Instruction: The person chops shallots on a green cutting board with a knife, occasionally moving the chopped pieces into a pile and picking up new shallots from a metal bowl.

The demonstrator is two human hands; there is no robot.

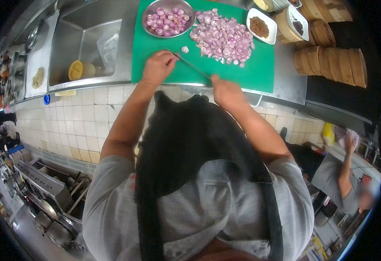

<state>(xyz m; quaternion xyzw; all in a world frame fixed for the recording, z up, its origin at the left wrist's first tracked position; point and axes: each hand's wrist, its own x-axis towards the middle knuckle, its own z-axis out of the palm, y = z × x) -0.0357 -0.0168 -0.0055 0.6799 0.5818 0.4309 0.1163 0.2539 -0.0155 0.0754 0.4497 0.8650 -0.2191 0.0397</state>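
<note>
My right hand grips the handle of a thin knife at the near edge of a green cutting board. The blade runs up and left across the board to my left hand. That hand is curled on the board with its fingertips at the blade's tip; what lies under the fingers is hidden. One peeled shallot sits just beyond the tip. A heap of sliced shallots covers the board's far middle. A metal bowl of whole peeled shallots stands at its far left.
A steel sink with a yellow tub lies left of the board. A white dish of brown paste and stacked bamboo steamers stand to the right. Another person works at lower right. Burners are at lower left.
</note>
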